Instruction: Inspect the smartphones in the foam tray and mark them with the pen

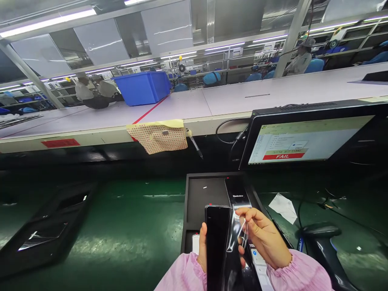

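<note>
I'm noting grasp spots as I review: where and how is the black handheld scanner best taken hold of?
Probably by the handle of the scanner, from the near side, wrapping around it: this narrow part slants toward the picture's lower right, while the broader head lies farther off.

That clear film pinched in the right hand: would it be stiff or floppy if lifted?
The clear film is probably floppy, as it curves beside the dark phone where the right hand pinches it. It's likely very light, looking thin and see-through. Its glossy highlights suggest a smooth surface that might slip.
</note>
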### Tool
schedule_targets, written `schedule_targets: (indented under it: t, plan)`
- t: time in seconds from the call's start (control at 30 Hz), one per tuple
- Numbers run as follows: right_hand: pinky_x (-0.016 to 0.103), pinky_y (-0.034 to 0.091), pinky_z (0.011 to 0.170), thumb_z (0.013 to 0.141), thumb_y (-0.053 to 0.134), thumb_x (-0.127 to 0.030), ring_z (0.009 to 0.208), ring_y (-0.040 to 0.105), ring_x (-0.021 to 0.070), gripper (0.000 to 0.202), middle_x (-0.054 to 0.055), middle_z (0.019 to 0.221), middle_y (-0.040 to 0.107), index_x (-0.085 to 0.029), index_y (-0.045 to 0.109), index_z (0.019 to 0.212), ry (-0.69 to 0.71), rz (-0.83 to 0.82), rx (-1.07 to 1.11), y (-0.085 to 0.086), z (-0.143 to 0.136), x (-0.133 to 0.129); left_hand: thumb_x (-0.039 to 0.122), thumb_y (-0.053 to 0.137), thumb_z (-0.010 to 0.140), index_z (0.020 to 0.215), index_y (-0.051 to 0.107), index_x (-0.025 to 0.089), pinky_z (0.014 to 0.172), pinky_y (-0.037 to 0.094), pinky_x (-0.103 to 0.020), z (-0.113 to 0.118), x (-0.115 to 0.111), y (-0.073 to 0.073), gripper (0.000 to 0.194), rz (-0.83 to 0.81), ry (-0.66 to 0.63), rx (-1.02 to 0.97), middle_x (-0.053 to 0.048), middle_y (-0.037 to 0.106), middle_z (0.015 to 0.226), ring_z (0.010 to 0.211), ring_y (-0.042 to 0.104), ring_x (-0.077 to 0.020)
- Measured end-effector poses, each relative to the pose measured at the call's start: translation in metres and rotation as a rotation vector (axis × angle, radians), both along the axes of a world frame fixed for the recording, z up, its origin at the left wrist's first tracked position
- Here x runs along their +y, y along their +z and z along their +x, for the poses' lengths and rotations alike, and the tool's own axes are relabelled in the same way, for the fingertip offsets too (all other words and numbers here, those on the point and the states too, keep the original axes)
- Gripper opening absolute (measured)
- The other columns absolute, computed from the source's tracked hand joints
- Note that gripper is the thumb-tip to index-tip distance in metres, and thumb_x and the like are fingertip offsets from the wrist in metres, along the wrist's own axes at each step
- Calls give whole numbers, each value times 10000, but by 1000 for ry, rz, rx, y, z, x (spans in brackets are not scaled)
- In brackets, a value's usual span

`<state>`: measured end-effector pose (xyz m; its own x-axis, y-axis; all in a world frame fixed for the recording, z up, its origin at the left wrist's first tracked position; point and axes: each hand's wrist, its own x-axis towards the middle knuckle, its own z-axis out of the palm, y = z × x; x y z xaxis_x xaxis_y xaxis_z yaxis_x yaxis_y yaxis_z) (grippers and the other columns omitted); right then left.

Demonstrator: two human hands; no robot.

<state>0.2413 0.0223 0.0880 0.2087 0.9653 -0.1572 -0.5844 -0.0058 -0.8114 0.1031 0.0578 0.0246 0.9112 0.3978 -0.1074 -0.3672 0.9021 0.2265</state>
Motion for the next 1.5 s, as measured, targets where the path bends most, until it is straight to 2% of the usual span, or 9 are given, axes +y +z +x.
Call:
schedule_targets:
  t: [0.1, 0.23, 0.47, 1.0, 1.2, 1.27, 1.37, 1.43, 1.5]
  plan:
    - [264, 448, 354, 740, 597, -369, 493, 462, 95, 171, -12, 850, 509, -234, 498, 705, 12, -27, 123, -1, -3, -1, 801, 251, 625, 999, 557, 6, 688, 376, -345, -2, -1, -3, 930, 3, -18, 6, -139, 641, 826, 706, 618, -251]
    - [250, 445, 346, 760, 569, -391, 467, 447, 96, 163, -33, 717, 492, -247, 499, 735, 36, -48, 126, -2, -3, -2, 808, 272, 607, 983, 568, 34, 687, 372, -344, -3, -2, -5, 910, 5, -65, 37, -125, 654, 826, 687, 617, -243]
    - [245, 443, 368, 790, 533, -356, 470, 465, 95, 131, -27, 720, 490, -239, 496, 743, 37, -50, 194, -1, -4, -4, 816, 185, 623, 956, 593, 55, 706, 348, -347, -4, 0, -2, 925, 60, -71, 39, -137, 641, 818, 708, 592, -242]
    - [246, 407, 359, 753, 571, -391, 474, 453, 115, 143, -27, 697, 503, -271, 494, 745, 57, -33, 194, 0, -4, -4, 826, 267, 593, 948, 580, 0, 699, 371, -354, -3, 0, -2, 952, 58, -59, -2, -156, 629, 790, 693, 599, -245]
    - [271, 454, 453, 729, 620, -335, 544, 455, 106, 126, 13, 813, 536, -230, 553, 752, -16, -4, 154, -7, -2, -3, 807, 259, 618, 948, 582, 32, 690, 367, -356, -1, 0, -4, 903, 48, -19, 15, -144, 628, 805, 680, 598, -237]
    - [300, 474, 549, 752, 592, -364, 602, 481, 118, 191, 44, 972, 566, -255, 575, 908, -64, -8, 96, -10, -1, -2, 804, 246, 624, 941, 588, 26, 680, 378, -356, -1, 0, -3, 907, 31, -5, 17, -148, 631, 813, 669, 604, -237]
    - [306, 456, 765, 791, 507, -466, 887, 531, 162, 355, 44, 1213, 497, -287, 519, 1097, -196, -102, -11, -14, -1, -2, 799, 210, 646, 946, 592, 6, 711, 385, -357, -1, 2, 2, 930, 9, -33, 42, -156, 637, 829, 689, 615, -243]
    - [281, 458, 757, 765, 509, -528, 903, 545, 162, 387, 50, 1106, 563, -250, 563, 1029, -163, -211, -38, -17, -3, -1, 805, 194, 645, 940, 598, 14, 725, 385, -354, 0, 4, 5, 936, -18, -19, 50, -155, 641, 836, 698, 614, -237]
    - [224, 452, 540, 709, 568, -549, 623, 544, 110, 394, 24, 791, 613, -203, 602, 893, -30, -302, -67, -22, -7, -1, 807, 193, 642, 950, 600, 25, 734, 384, -366, 3, 4, 6, 933, -33, -2, 60, -155, 646, 817, 696, 612, -242]
